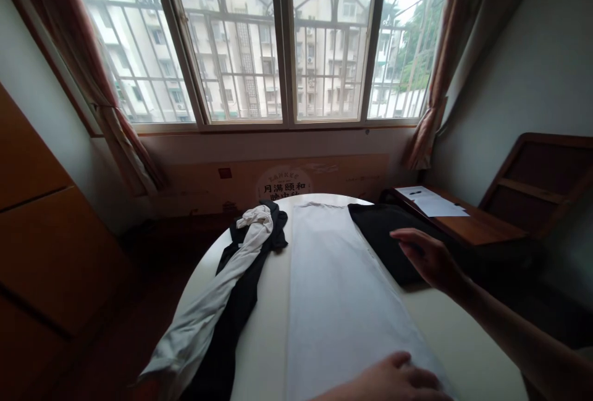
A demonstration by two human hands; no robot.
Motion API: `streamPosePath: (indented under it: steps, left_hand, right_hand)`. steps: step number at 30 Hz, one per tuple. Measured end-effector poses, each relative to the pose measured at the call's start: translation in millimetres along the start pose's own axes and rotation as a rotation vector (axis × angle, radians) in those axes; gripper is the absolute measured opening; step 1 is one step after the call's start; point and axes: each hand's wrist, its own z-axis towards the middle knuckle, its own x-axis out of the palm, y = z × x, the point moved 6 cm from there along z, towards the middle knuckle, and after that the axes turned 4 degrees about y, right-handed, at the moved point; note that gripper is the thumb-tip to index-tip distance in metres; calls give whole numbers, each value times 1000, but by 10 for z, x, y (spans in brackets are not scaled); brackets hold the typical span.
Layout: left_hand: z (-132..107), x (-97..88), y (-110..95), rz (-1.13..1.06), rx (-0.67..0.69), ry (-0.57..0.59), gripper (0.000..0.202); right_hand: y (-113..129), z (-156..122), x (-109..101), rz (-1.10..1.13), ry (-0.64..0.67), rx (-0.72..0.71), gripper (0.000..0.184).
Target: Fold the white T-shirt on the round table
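Note:
A white garment [333,283], folded into a long strip, lies down the middle of the round white table [273,320]. My left hand [393,382] rests flat on its near end, fingers stretched out. My right hand [428,257] hovers open, palm down, over a folded black garment [386,234] at the strip's right side. A loose pile of twisted white and black clothes [231,290] lies on the left of the table.
A wooden side table [467,225] with a sheet of paper [433,203] stands at the right, a headboard-like wooden frame [537,178] behind it. A cardboard box [282,181] sits under the barred window [278,42]. A wooden cabinet [50,253] fills the left.

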Motion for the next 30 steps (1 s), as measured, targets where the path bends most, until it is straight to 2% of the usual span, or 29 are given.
streamPosePath:
  steps: [2, 4, 6, 9, 11, 14, 16, 17, 20, 22, 24, 26, 30]
  left_hand:
    - [-12, -104, -85, 37, 38, 5, 15]
    - [-16, -220, -160, 84, 50, 41, 12]
    - [-11, -350, -178, 123, 7, 98, 9]
    - [-37, -620, -79, 115, -166, 168, 6]
    - [-124, -851, 31, 62, -333, 199, 14]
    - [-407, -1228, 164, -2, -663, 238, 24]
    - [-653, -1500, 142, -14, -867, 177, 28]
    - [-772, -1628, 82, -18, -938, 106, 29]
    - [-1114, -1890, -247, -21, -1081, -248, 29]
    - [-1354, -1901, -552, 9, -1152, -547, 31]
    - [-1591, -1746, -867, 39, -1231, -796, 33]
    - [-1809, -1461, -1135, 23, -1343, -937, 34]
    - [-2160, -837, -1550, -44, -1509, -1117, 40]
  right_hand:
    - [5, -612, -382, 62, -80, 204, 28]
    - [56, -1184, -627, 109, -104, 387, 34]
    - [178, -1647, -716, 139, 0, 517, 36]
    - [462, -2146, -609, 228, 356, 595, 39]
    - [638, -2403, -486, 291, 550, 613, 42]
    - [721, -2698, -330, 300, 599, 675, 48]
    - [712, -2850, -211, 315, 576, 699, 51]
    - [712, -2914, -143, 347, 574, 698, 52]
    - [717, -3040, 1, 411, 515, 698, 57]
    - [725, -3076, 22, 372, 426, 717, 62]
    - [775, -3092, 47, 386, 388, 724, 61]
    - [854, -3097, 92, 515, 375, 731, 59]
    - [947, -3115, 148, 826, 261, 820, 64]
